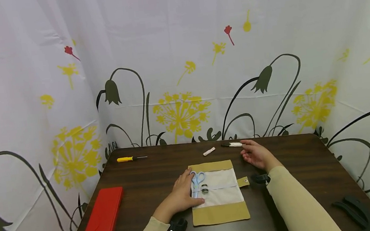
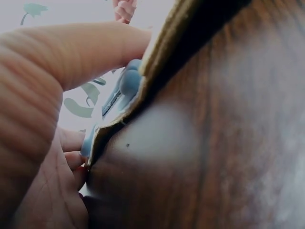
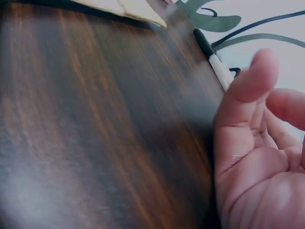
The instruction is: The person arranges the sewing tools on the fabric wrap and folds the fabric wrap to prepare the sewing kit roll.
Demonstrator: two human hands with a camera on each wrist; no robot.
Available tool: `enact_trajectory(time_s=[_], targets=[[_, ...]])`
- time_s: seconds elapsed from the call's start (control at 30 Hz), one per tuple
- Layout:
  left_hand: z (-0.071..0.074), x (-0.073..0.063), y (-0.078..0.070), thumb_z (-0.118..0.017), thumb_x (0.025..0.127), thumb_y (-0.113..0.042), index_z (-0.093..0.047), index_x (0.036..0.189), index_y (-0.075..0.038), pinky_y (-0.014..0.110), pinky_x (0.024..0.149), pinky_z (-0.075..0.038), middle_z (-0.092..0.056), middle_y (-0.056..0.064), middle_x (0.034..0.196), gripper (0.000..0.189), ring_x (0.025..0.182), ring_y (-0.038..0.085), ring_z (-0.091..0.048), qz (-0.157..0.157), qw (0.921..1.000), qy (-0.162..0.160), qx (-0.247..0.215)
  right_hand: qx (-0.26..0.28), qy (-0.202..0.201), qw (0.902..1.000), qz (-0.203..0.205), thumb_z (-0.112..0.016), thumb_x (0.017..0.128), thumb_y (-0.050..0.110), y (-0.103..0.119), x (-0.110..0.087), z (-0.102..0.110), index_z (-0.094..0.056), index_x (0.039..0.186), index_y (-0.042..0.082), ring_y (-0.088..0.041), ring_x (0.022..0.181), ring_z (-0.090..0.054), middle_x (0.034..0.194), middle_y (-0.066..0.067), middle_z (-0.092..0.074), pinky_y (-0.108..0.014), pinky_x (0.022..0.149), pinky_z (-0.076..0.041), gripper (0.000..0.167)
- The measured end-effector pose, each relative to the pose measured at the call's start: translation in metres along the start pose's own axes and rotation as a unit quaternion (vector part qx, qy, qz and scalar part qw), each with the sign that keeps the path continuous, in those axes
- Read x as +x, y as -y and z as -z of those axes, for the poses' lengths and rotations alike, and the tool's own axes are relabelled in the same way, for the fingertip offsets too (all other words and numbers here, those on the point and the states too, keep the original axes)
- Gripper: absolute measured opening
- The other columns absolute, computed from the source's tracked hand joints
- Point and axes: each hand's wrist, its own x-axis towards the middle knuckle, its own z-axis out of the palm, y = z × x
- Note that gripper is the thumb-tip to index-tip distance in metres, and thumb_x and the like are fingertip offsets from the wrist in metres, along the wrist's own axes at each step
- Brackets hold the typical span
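A tan and white fabric pouch lies unfolded on the table, its snap tab out to the right. Blue-handled scissors sit along its left side, beside a small dark-banded cylinder. My left hand holds the pouch's left edge, thumb over the fabric and the other fingers farther up that edge. In the left wrist view the edge stands slightly raised from the wood. At the table's back, a black and white marker lies with its white end at my right hand's fingertips. The right fingers are loosely bent.
A small whitish rectangular piece lies left of the marker. Farther left is a yellow-handled screwdriver. A long red flat case lies along the left edge, and a black tool-like object at the front right. A flower-patterned curtain hangs behind.
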Motion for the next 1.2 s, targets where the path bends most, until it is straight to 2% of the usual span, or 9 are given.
enact_trajectory(time_s=[0.13, 0.23, 0.43, 0.6, 0.83, 1.03, 1.2], targets=[[-0.002, 0.001, -0.001, -0.091, 0.086, -0.043, -0.033, 0.166, 0.006, 0.071, 0.132, -0.018, -0.018, 0.025, 0.18, 0.11, 0.166, 0.047, -0.021, 0.005, 0.9999, -0.009, -0.005, -0.023, 0.0, 0.9997, 0.012, -0.047, 0.119, 0.021, -0.003, 0.0, 0.002, -0.025, 0.173, 0.012, -0.009, 0.077, -0.064, 0.091, 0.001, -0.066, -0.021, 0.073, -0.059, 0.059], [-0.003, 0.0, 0.0, -0.091, 0.086, -0.042, -0.033, 0.165, 0.007, 0.071, 0.131, -0.018, -0.019, 0.026, 0.18, 0.11, 0.166, 0.047, -0.021, 0.006, 0.9999, -0.01, -0.006, -0.057, -0.012, 0.9981, 0.017, -0.047, 0.119, 0.021, -0.008, 0.001, 0.0, -0.03, 0.171, 0.008, -0.01, 0.077, -0.066, 0.095, -0.001, -0.067, -0.022, 0.074, -0.06, 0.056], [-0.004, -0.001, 0.002, -0.091, 0.086, -0.044, -0.035, 0.165, 0.006, 0.071, 0.131, -0.018, -0.019, 0.025, 0.18, 0.11, 0.166, 0.046, -0.021, 0.007, 0.9999, -0.01, -0.004, -0.097, -0.058, 0.993, 0.034, -0.054, 0.115, 0.013, -0.012, 0.0, -0.015, -0.037, 0.16, -0.003, -0.006, 0.065, -0.067, 0.089, -0.003, -0.067, -0.02, 0.064, -0.06, 0.051], [-0.004, 0.0, 0.002, -0.092, 0.086, -0.044, -0.035, 0.165, 0.005, 0.071, 0.131, -0.019, -0.019, 0.024, 0.18, 0.109, 0.166, 0.045, -0.022, 0.008, 0.9999, -0.013, -0.002, -0.116, -0.093, 0.9878, 0.044, -0.057, 0.111, 0.004, -0.012, -0.002, -0.024, -0.045, 0.152, -0.005, -0.006, 0.058, -0.063, 0.084, -0.004, -0.065, -0.019, 0.057, -0.057, 0.044], [-0.004, 0.0, -0.002, -0.093, 0.085, -0.04, -0.037, 0.164, 0.006, 0.073, 0.13, -0.019, -0.021, 0.026, 0.179, 0.108, 0.165, 0.047, -0.023, -0.002, 0.9998, -0.016, -0.012, -0.148, -0.156, 0.9759, 0.037, -0.061, 0.109, 0.004, -0.016, 0.0, -0.03, -0.054, 0.141, -0.004, -0.004, 0.056, -0.061, 0.078, -0.003, -0.062, -0.018, 0.053, -0.055, 0.034], [-0.005, -0.001, 0.001, -0.092, 0.085, -0.042, -0.036, 0.165, 0.005, 0.072, 0.131, -0.018, -0.02, 0.025, 0.18, 0.108, 0.166, 0.046, -0.022, 0.001, 0.9998, -0.016, -0.011, -0.173, -0.164, 0.9702, 0.045, -0.069, 0.106, 0.01, -0.019, -0.002, -0.029, -0.061, 0.138, -0.006, -0.003, 0.057, -0.052, 0.082, 0.0, -0.062, -0.017, 0.051, -0.046, 0.037], [-0.004, 0.0, 0.002, -0.092, 0.086, -0.043, -0.036, 0.165, 0.005, 0.071, 0.131, -0.018, -0.02, 0.024, 0.18, 0.109, 0.166, 0.046, -0.022, 0.002, 0.9998, -0.018, -0.006, -0.179, -0.16, 0.967, 0.084, -0.076, 0.102, 0.013, -0.024, -0.004, -0.028, -0.069, 0.133, -0.002, -0.006, 0.056, -0.052, 0.083, 0.001, -0.062, -0.019, 0.051, -0.046, 0.035]])
